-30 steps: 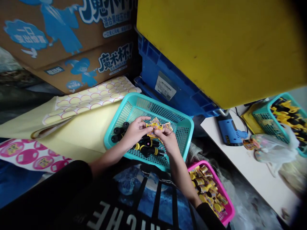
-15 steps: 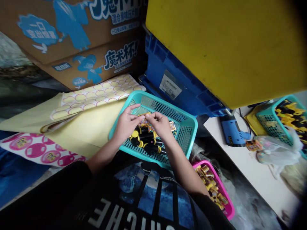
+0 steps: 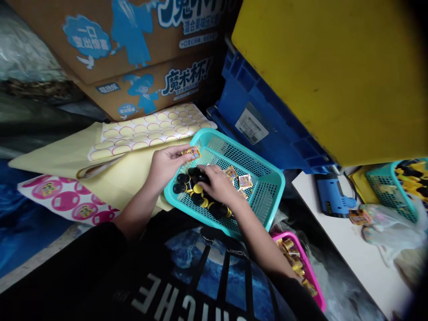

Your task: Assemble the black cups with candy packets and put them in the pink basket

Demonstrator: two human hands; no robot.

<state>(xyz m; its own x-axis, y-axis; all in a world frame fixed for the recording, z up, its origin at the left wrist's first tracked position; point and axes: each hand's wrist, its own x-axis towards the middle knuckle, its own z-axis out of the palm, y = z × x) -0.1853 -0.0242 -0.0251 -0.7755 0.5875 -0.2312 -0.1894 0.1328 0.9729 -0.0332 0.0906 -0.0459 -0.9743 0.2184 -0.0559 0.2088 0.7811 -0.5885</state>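
Note:
My left hand (image 3: 164, 166) is closed, pinching a small orange printed wrapper (image 3: 191, 154) between thumb and fingers over the left edge of the teal basket (image 3: 247, 143). Inside the basket my right hand (image 3: 219, 183) has its fingers curled round a small black tube (image 3: 202, 175), partly hidden by the hand. Below it lie several more black tubes with yellow caps (image 3: 198, 189). To the right of that hand, loose printed wrappers (image 3: 245, 180) rest on the basket floor.
Blue crates (image 3: 261, 111) with a yellow panel (image 3: 327, 76) stand beyond the basket. Cardboard boxes (image 3: 93, 96) and sticker sheets (image 3: 150, 129) are on the left. A pink basket (image 3: 316, 272) of wrapped pieces sits lower right, near a table with a blue heat gun (image 3: 331, 196).
My hands were together at the wrappers and have parted. The left now holds one wrapper to the left; the right has moved down onto a black tube. The view has shifted slightly.

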